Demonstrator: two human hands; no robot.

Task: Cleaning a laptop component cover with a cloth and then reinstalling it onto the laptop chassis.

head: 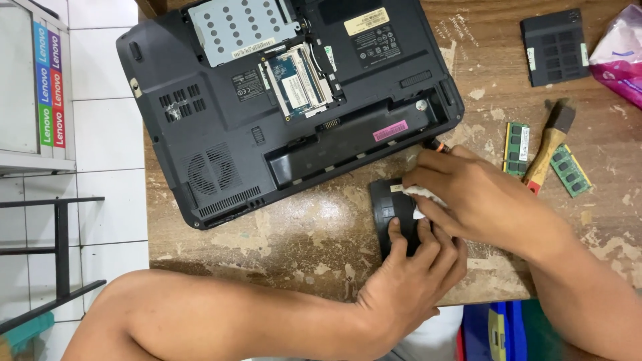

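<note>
A small black plastic cover panel (pixel 388 208) lies on the worn wooden table (pixel 321 234), just in front of an upside-down black laptop (pixel 221 120) with its bays uncovered. My left hand (pixel 409 281) presses down on the panel's near end with its fingers. My right hand (pixel 478 197) holds a white wad of tissue (pixel 420 195) against the panel's top surface. Most of the panel is hidden under both hands.
Two green memory modules (pixel 516 148) (pixel 570 170) and a wooden-handled brush (pixel 550 144) lie right of my hands. Another black cover (pixel 555 47) and a pink plastic bag (pixel 620 53) sit at the far right. White tiled floor and a metal rack (pixel 60 234) are left of the table.
</note>
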